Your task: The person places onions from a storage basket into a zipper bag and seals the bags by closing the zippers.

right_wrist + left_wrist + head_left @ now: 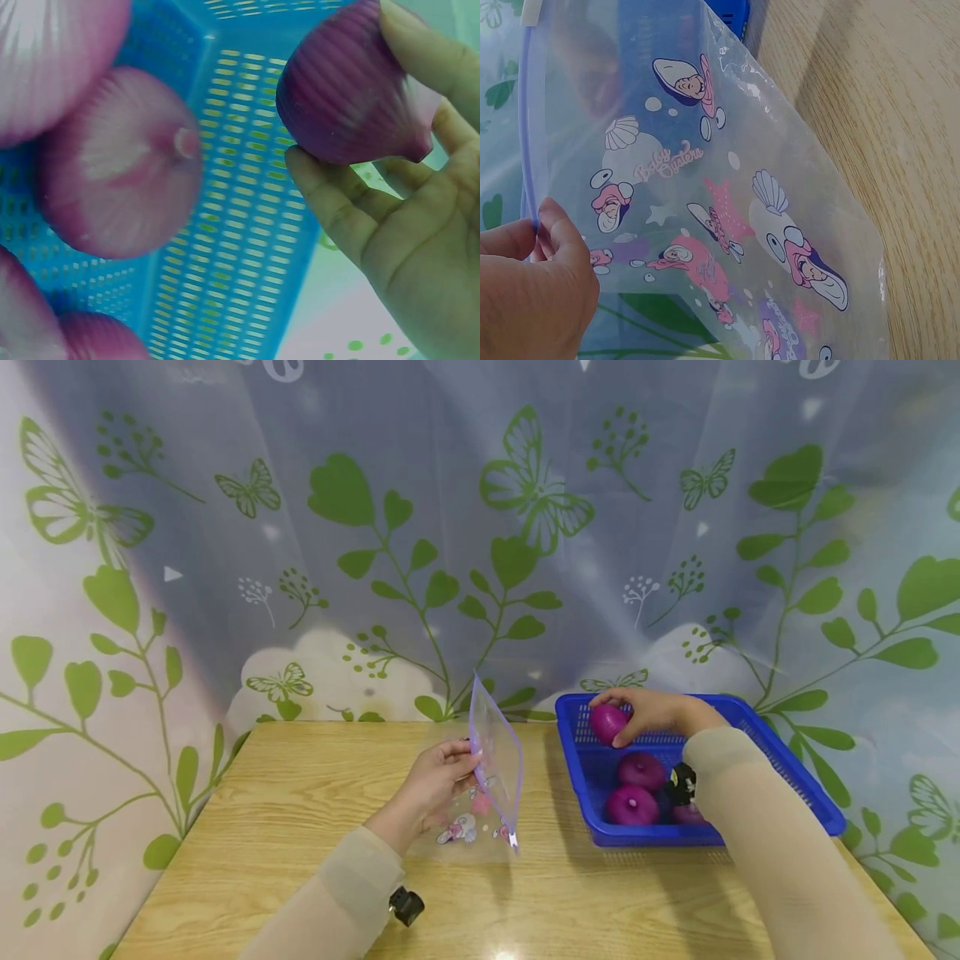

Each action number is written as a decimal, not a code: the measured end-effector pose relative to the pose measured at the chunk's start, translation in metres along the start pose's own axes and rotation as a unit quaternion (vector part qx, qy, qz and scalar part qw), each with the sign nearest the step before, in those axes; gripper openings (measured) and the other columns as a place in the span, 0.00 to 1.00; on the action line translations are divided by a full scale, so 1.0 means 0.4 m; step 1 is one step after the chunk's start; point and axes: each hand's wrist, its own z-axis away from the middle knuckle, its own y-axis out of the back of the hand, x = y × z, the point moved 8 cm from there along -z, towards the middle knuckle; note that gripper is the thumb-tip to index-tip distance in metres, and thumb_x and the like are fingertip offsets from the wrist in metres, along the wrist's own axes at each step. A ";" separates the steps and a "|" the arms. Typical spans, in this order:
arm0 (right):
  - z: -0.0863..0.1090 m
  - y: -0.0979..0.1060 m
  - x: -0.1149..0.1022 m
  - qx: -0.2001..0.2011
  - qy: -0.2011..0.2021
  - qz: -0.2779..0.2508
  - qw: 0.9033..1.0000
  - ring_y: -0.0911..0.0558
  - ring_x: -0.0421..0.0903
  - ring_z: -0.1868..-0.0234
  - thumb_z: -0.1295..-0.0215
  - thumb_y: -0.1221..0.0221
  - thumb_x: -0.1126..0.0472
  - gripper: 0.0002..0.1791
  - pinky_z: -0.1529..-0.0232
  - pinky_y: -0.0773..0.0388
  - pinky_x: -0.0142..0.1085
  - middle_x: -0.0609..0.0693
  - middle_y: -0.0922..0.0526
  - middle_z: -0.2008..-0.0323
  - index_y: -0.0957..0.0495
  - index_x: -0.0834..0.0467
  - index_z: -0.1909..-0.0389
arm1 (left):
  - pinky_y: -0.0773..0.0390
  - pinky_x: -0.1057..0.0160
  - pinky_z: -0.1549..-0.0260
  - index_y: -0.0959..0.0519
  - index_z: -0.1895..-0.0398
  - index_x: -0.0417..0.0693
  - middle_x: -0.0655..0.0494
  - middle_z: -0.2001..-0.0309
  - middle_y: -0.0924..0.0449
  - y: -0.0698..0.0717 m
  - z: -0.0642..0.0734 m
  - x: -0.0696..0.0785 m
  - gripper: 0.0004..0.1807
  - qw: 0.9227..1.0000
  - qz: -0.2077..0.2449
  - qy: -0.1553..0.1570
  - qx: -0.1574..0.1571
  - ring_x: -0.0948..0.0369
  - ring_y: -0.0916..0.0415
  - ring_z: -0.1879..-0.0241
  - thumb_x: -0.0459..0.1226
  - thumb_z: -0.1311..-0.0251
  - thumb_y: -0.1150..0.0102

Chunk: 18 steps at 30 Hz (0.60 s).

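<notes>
A clear zip bag point(727, 187) printed with cartoon oysters and shells stands over the table, its purple-edged mouth point(517, 752) spread apart. My left hand point(442, 768) pinches one edge of that mouth between thumb and fingers, as the left wrist view also shows. On the right, my right hand point(648, 712) grips a red onion point(352, 86) over the far left part of a blue plastic basket point(577, 777). Several more red onions point(632, 805) lie in the basket, some partly hidden behind my right wrist.
The wooden table point(300, 827) reaches back to a curtain point(420, 568) printed with green leaves and butterflies. Black wrist cameras point(407, 906) sit under both sleeves. The basket's raised, slotted walls stand just right of the bag.
</notes>
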 end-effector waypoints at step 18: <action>0.043 0.041 -0.118 0.003 0.073 -0.022 0.997 0.28 0.62 0.39 0.48 0.26 0.66 0.45 0.46 0.22 0.41 0.65 0.33 0.36 0.37 0.63 0.29 | 0.18 0.67 0.56 0.29 0.41 0.28 0.51 0.60 0.22 -0.011 -0.001 0.010 0.16 1.000 0.000 0.002 0.002 0.61 0.22 0.61 0.26 0.30 0.47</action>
